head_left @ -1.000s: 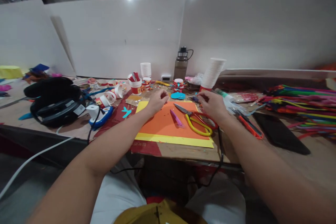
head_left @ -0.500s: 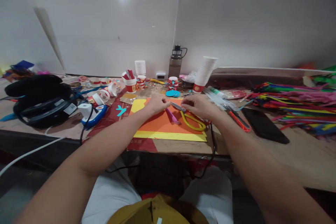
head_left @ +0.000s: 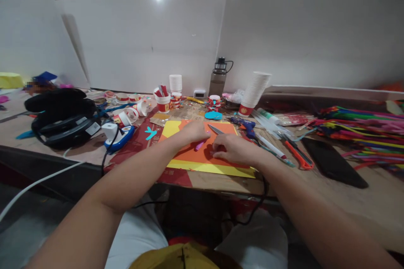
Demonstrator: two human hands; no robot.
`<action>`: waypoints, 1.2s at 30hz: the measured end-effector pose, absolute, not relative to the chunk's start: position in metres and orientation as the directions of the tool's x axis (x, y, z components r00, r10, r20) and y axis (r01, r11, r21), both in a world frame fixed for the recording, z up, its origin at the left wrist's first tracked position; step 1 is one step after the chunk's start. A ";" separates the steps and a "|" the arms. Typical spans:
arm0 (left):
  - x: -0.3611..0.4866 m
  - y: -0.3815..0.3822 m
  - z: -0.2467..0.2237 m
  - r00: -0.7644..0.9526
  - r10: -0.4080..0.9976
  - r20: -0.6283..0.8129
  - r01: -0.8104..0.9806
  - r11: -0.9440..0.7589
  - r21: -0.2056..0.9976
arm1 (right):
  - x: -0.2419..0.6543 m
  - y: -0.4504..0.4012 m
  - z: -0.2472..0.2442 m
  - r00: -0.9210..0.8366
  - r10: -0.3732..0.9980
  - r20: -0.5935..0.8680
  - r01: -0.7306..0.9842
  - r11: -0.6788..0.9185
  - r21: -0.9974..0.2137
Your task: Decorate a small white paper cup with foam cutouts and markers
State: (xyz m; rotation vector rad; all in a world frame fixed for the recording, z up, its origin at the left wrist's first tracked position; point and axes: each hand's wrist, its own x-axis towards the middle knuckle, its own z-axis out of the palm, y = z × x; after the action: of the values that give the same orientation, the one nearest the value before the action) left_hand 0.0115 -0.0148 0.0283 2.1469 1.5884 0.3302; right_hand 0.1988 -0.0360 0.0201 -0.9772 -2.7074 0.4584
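My left hand is closed over the orange paper, with a small purple-pink piece showing at its fingers; its kind is unclear. To the right, my right hand has its fingers curled low over the same sheet, and whatever is in them is hidden. Scissors have their blades just above my right hand, pointing away to the left; their yellow handles are covered by the hand. Beneath both hands lies the orange sheet on top of yellow paper. Cut blue rounds sit beyond the sheets.
On the right are a glue gun, an orange cutter, a black phone and colourful pipe cleaners. Stacked paper cups and a bottle stand behind. At left are a black headset and a blue power strip.
My right hand has come down and toward me, covering the scissors' yellow handles. The purple-pink piece has shifted left, close under my left hand. The view has turned slightly left.
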 end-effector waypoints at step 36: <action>0.014 -0.014 0.021 0.347 0.877 0.332 0.392 -0.457 0.799 | 0.216 -0.020 0.038 -0.185 0.880 0.436 0.438 0.472 -0.766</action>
State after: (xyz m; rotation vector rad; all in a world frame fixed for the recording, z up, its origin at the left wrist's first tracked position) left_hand 0.0138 -0.0139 0.0214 2.0039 1.1029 1.0290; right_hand 0.2159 -0.0197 0.0379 -1.1161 -1.8035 0.6067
